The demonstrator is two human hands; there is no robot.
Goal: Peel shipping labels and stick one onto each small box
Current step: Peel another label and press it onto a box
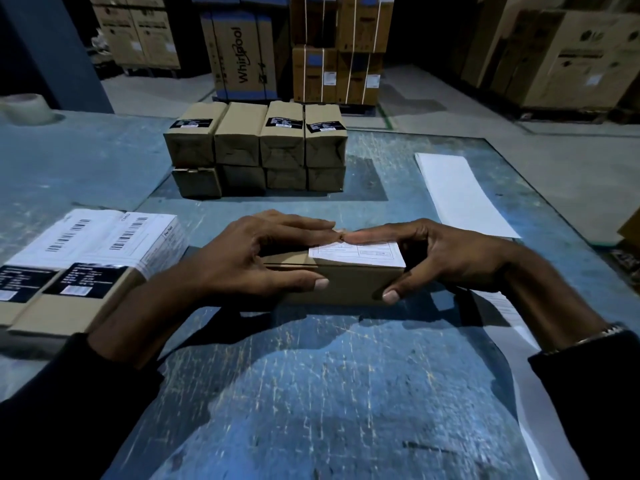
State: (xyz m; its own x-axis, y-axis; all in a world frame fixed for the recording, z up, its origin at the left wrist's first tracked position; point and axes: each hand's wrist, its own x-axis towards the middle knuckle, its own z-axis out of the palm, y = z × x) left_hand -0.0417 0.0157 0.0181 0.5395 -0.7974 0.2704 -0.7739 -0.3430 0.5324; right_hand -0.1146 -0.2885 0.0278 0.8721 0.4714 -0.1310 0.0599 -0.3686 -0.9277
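Brown cardboard is what both hands meet on: a small box [349, 280] lies in the middle of the scratched blue table [311, 393], with a white shipping label [358, 255] on the right part of its top. The left hand [263, 258] lies flat over the left part of the box, fingers straight along the top and the thumb against the front face. The right hand [440, 254] has its index finger stretched out and pressing on the far edge of the label, while its thumb touches the front lower edge of the box; the other fingers are bent behind the box and I cannot see what they do. The two index fingertips meet on top, so the far side of the label is hidden. The print on the label is too small to read. To the left, two labelled boxes [79, 271] lie side by side, cut partly by the arm. Further back stands a stack of boxes [256, 150] in two layers; three of the top four show a black sticker. At the right lies a white backing sheet [460, 192], and another sheet [502, 306] is mostly hidden under the right arm. A tape roll [26, 109] is dim at the far left.
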